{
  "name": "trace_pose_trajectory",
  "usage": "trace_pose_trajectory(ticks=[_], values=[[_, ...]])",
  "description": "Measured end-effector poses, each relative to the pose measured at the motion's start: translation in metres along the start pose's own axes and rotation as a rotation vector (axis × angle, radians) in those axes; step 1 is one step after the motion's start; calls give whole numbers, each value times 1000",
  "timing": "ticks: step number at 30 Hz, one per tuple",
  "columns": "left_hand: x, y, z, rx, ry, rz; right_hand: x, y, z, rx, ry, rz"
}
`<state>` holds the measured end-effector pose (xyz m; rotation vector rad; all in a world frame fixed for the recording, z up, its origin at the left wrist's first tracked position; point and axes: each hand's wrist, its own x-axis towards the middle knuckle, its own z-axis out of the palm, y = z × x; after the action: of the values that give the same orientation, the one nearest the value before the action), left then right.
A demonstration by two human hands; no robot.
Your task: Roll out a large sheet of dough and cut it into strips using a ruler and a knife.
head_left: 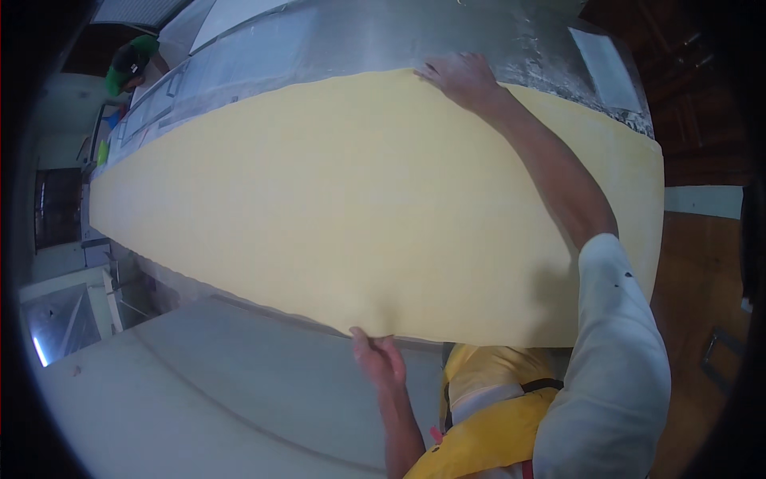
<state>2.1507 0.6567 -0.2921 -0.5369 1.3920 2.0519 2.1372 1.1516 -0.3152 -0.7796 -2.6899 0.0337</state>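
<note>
A long pale yellow sheet (343, 199), like rolled dough, lies across the metal work table (335, 36), its surface smooth. At its near edge, low in the middle of the view, my left hand (377, 355) is closed, pinching the sheet between thumb and fingers. My right hand (463, 80) reaches over to the far edge, its bent fingers gripping the sheet there; my forearm crosses above the sheet's right part and casts a shadow on it.
A person in green (132, 68) bends at the far left beside small coloured items (104, 148). Dark wooden cabinetry (694, 112) stands at the right. Below the near edge is a pale grey surface (263, 375). A yellow apron (471, 439) covers my front.
</note>
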Motion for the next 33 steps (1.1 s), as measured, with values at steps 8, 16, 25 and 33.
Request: trace_pose_trajectory(ticks=[8,16,25,33], values=[[-40,-37,4,5,33,46,-27,65,-37,-69,-98,54],[-86,-86,33,83,-65,-109,-74,109,-52,8,-102,39],[-134,-143,48,130,-34,-81,-127,143,-79,11,-43,12],[-164,-177,54,79,-111,-107,-192,188,-89,8,-5,-26]])
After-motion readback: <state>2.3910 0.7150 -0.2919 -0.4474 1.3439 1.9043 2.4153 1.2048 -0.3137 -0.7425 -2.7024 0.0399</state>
